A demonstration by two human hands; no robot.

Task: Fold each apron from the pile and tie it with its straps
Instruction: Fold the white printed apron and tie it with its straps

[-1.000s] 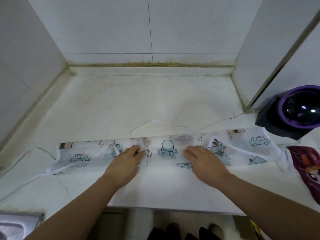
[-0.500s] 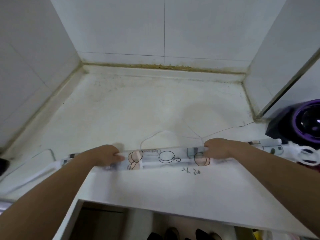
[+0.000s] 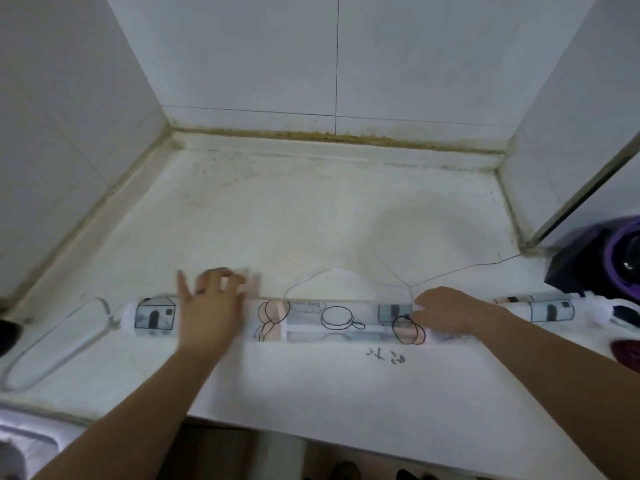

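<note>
A translucent white apron (image 3: 337,318) printed with line drawings lies folded into a long narrow strip across the counter (image 3: 311,216). My left hand (image 3: 209,308) is over the strip's left part, blurred, with its fingers spread past the far edge. On the right part, my right hand (image 3: 446,311) pinches the fold with curled fingers. One white strap (image 3: 52,344) loops off the left end. The thin neck loop (image 3: 332,273) lies just beyond the strip's middle. The right end (image 3: 550,310) bunches into more white strap.
A black and purple appliance (image 3: 602,261) stands at the right edge. In front of it lies dark red fabric (image 3: 627,351). A steel sink (image 3: 20,445) is at the lower left. Tiled walls enclose the counter on three sides, and its front edge is close below my arms.
The apron has been folded over once more into a narrower strip. My left hand has let go of the edge and spread open over the strip. My right hand stays on it.
</note>
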